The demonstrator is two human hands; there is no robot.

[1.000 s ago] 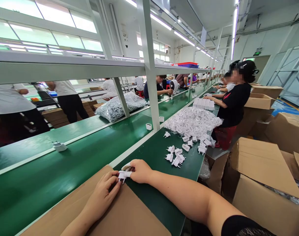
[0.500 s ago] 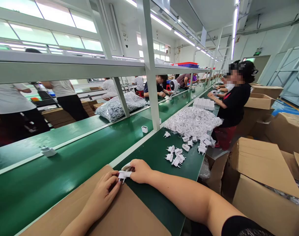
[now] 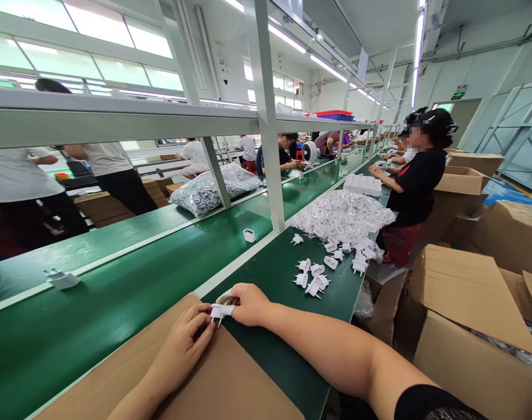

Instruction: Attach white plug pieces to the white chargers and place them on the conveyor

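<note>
— As the left hand (image 3: 185, 338) sits just beside the right hand (image 3: 252, 304), what do they hold?

— A small white two-pin plug (image 3: 217, 311), at the edge of the cardboard (image 3: 235, 379). The left is clamped on one end; the right, with white covers (image 3: 224, 296) on some fingertips, pinches the other.

— And around them?

— Loose plugs (image 3: 314, 286) lie on the green worktop (image 3: 266, 271), near a clear bag (image 3: 342, 216) of white pieces.

— Farther out?

— A white block (image 3: 249, 235) sits on the belt (image 3: 161, 262), and a person in black (image 3: 417, 181) is beyond the bag.
</note>
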